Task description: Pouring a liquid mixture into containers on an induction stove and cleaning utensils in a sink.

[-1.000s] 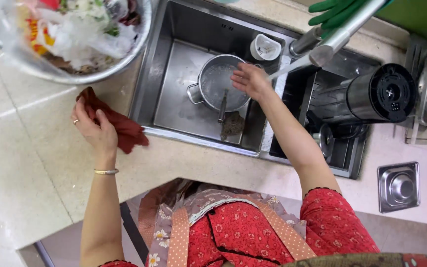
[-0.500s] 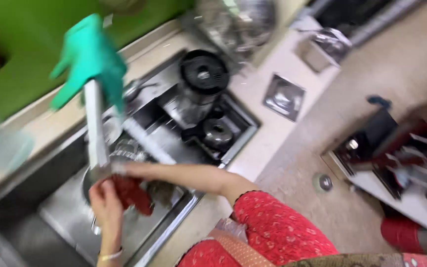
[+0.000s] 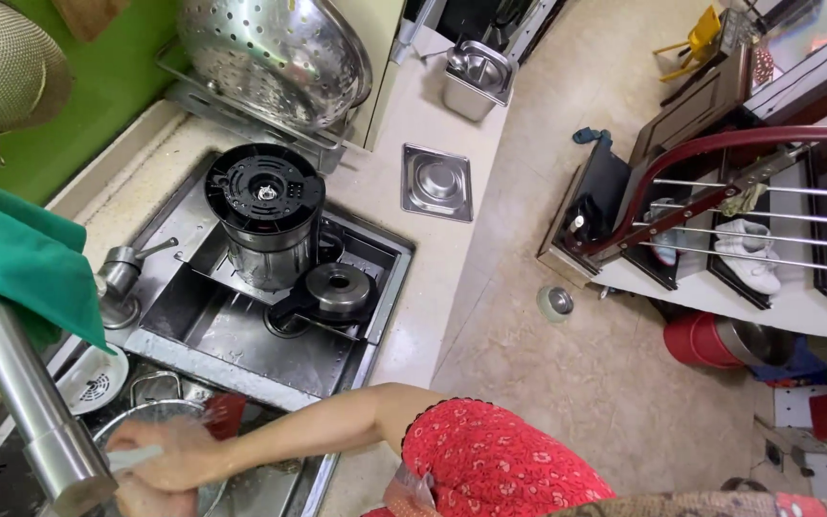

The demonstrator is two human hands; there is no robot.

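Under the steel tap spout (image 3: pixel 35 421), the right hand (image 3: pixel 169 455) curls its fingers around the round steel pot (image 3: pixel 160 421) in the sink (image 3: pixel 270 335); the left hand (image 3: pixel 145 498), grip unclear, should rub its dark red cloth (image 3: pixel 224 414) along the rim.

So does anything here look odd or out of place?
Yes: a blender jar stands in the sink's right basin with its black base uppermost, and a green cloth hangs over the tap. On the floor, a small round metal piece lies alone.
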